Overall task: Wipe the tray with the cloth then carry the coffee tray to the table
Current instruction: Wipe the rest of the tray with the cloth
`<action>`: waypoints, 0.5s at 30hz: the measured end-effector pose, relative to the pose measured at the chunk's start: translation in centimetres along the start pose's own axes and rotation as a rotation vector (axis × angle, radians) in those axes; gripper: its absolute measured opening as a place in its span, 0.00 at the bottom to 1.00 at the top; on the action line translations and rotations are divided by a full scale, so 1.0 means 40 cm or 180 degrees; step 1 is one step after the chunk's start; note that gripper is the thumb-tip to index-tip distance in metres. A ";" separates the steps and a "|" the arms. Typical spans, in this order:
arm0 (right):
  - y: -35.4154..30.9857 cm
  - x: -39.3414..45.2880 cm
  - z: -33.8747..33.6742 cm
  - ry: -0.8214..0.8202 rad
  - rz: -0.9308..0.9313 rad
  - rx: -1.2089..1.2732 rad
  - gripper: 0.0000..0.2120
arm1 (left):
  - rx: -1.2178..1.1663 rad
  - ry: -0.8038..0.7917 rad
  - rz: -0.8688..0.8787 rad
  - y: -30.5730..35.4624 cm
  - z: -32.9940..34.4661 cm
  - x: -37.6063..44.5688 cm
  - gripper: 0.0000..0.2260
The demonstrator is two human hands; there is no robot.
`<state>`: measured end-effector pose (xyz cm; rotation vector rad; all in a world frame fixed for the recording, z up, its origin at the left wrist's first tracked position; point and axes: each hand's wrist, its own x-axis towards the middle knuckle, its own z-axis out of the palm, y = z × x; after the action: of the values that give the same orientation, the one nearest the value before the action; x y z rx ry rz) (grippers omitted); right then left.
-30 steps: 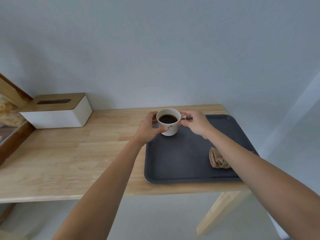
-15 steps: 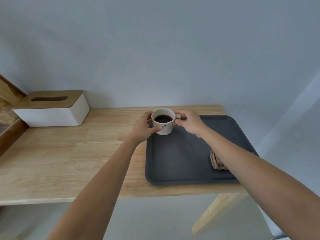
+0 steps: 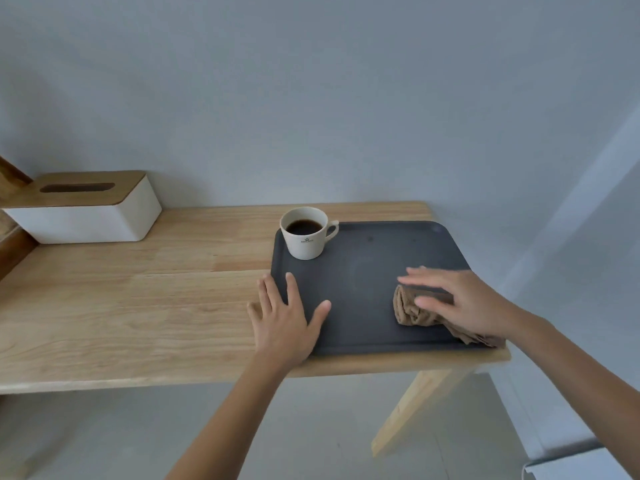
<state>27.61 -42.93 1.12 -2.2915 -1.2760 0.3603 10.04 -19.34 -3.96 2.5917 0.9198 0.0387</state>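
A dark grey tray [image 3: 367, 271] lies at the right end of a wooden table [image 3: 138, 306]. A white cup of black coffee [image 3: 306, 233] stands alone in the tray's far left corner, handle to the right. A crumpled brown cloth [image 3: 414, 310] lies near the tray's front right. My right hand [image 3: 460, 301] hovers over the cloth with fingers spread, touching or just above it; I cannot tell which. My left hand [image 3: 285, 318] lies flat and open across the tray's front left edge, fingers partly on the tray.
A white tissue box with a wooden lid [image 3: 83, 207] stands at the table's far left against the wall. The table's right edge and its slanted leg [image 3: 415, 403] are just beyond the tray. A white object [image 3: 575, 465] shows at the bottom right.
Both hands let go of the cup, which now stands in the tray's far left corner. The left hand dropped to the tray's front left edge; the right hand moved to the cloth.
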 end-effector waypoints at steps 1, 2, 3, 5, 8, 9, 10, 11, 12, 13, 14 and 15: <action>0.021 -0.030 0.008 -0.0090 0.0008 -0.0051 0.21 | 0.0138 0.0094 0.0001 0.004 0.009 -0.007 0.42; 0.041 -0.049 0.021 -0.0187 0.0005 -0.0164 0.21 | 0.0219 0.0177 -0.0005 0.006 0.012 -0.011 0.44; 0.056 -0.061 0.036 -0.0247 -0.0039 -0.0328 0.22 | 0.0273 0.0221 -0.0010 0.006 0.013 -0.011 0.45; 0.072 -0.062 0.060 -0.0203 -0.0248 -0.0607 0.21 | 0.0409 0.0201 0.0022 0.005 0.015 -0.009 0.47; 0.061 -0.026 0.076 -0.0202 -0.0450 -0.0683 0.20 | 0.0558 0.0116 0.0108 0.010 0.011 -0.011 0.48; 0.053 -0.007 0.083 -0.0225 -0.0499 -0.0707 0.20 | 0.0584 0.0107 0.0116 0.011 0.010 -0.010 0.49; 0.043 0.015 0.093 -0.0231 -0.0539 -0.0739 0.20 | 0.0598 0.0100 0.0117 0.012 0.008 -0.010 0.50; 0.031 0.038 0.104 -0.0217 -0.0563 -0.0772 0.20 | 0.0611 0.0092 0.0116 0.012 0.006 -0.010 0.51; 0.018 0.063 0.115 -0.0186 -0.0572 -0.0803 0.19 | 0.0623 0.0077 0.0109 0.012 0.005 -0.010 0.51; 0.006 0.089 0.125 -0.0158 -0.0563 -0.0832 0.19 | 0.0638 0.0060 0.0096 0.012 0.006 -0.010 0.52; -0.005 0.115 0.135 -0.0134 -0.0535 -0.0860 0.19 | 0.0649 0.0043 0.0081 0.012 0.006 -0.010 0.53; -0.013 0.142 0.141 -0.0108 -0.0499 -0.0879 0.19 | 0.0647 0.0033 0.0068 0.013 0.007 -0.009 0.53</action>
<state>27.70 -36.24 -3.34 -2.3949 -1.5971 0.1779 10.11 -20.03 -3.99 2.7901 0.9438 -0.0374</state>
